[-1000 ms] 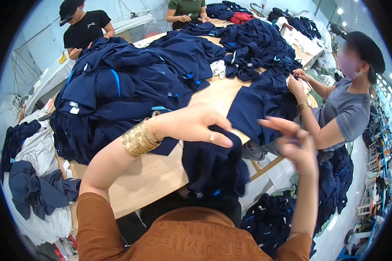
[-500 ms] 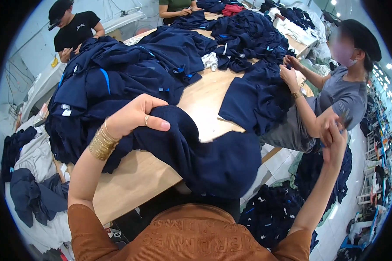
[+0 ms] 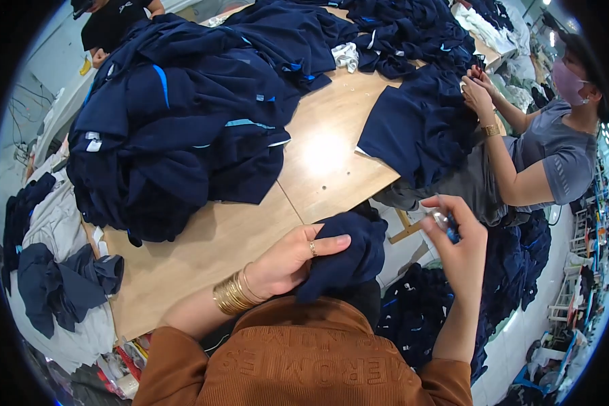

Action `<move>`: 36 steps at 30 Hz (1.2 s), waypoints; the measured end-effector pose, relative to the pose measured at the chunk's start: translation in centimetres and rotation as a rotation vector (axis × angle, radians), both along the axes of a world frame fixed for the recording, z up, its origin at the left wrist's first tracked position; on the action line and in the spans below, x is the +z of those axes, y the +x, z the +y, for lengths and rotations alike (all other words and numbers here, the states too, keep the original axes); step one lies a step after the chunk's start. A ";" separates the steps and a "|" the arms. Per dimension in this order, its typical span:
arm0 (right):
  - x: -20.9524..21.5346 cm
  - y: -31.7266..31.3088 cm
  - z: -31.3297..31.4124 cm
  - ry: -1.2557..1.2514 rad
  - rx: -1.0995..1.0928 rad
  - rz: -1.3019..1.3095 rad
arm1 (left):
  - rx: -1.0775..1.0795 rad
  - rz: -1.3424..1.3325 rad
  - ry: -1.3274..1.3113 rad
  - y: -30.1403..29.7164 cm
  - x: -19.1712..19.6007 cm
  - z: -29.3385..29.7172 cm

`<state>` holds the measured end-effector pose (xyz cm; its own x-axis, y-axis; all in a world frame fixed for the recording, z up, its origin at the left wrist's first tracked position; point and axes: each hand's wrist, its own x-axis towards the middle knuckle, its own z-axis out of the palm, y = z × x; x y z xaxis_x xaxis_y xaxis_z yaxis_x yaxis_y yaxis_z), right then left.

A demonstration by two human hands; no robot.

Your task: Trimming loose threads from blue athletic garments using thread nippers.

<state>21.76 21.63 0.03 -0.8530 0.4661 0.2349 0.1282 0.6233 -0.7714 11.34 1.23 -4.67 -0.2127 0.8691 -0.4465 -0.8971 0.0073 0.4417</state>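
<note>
Close in front of my body, my left hand [image 3: 298, 254] grips a bunched navy garment [image 3: 352, 247], thumb on top of the cloth. The garment hangs past the table's near edge. Off to the right, my right hand [image 3: 463, 237] curls around a small pair of thread snips [image 3: 443, 220], showing metal and a bit of blue; the fingers hide most of them. The snips are apart from the garment.
A large pile of navy garments [image 3: 176, 128] covers the left of the wooden table [image 3: 203, 264]. A co-worker [image 3: 555, 155] handles another navy garment [image 3: 419, 128] at right. More dark clothes [image 3: 419, 318] lie on the floor; pale cloth [image 3: 51, 216] sits at left.
My left hand has drawn the garment off the table and in toward my body. My right hand has come down and left, nearer the cloth. The view has tilted down.
</note>
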 end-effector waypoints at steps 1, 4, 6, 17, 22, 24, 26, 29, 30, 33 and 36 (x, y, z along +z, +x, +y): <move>0.1 0.3 -0.4 0.070 0.016 -0.009 | 0.077 -0.007 0.028 0.3 0.1 0.4; -1.6 0.8 -1.2 0.128 0.029 -0.058 | 0.171 -0.039 0.055 0.7 -0.3 2.1; -2.4 0.9 -1.6 0.099 0.040 -0.094 | 0.184 -0.119 0.079 0.9 -0.9 2.8; -3.7 0.9 -0.9 0.345 -0.024 0.052 | 0.239 0.079 -0.002 0.5 -0.8 5.8; -4.7 0.5 -0.6 0.361 -0.011 0.052 | 0.265 0.116 -0.032 0.3 -1.2 6.5; -4.8 0.5 -0.6 0.366 -0.011 0.046 | 0.258 0.108 -0.032 0.2 -1.3 6.6; -4.9 0.4 -0.5 0.387 -0.010 0.041 | 0.254 0.102 -0.031 0.2 -1.3 6.6; -4.9 0.4 -0.4 0.412 -0.011 0.041 | 0.251 0.095 -0.027 0.2 -1.3 6.7; -4.9 0.4 -0.4 0.411 -0.012 0.038 | 0.249 0.097 -0.035 0.2 -1.4 6.7; -4.9 0.4 -0.4 0.418 -0.008 0.037 | 0.241 0.092 -0.038 0.3 -1.7 6.6; -4.9 0.4 -0.5 0.427 -0.002 0.030 | 0.236 0.092 -0.036 0.3 -1.8 6.6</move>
<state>22.19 21.16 -4.83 -0.8417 0.3236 0.4322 0.1114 0.8873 -0.4475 11.62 7.83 -6.50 -0.4487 0.7744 -0.4461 -0.8321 -0.1800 0.5246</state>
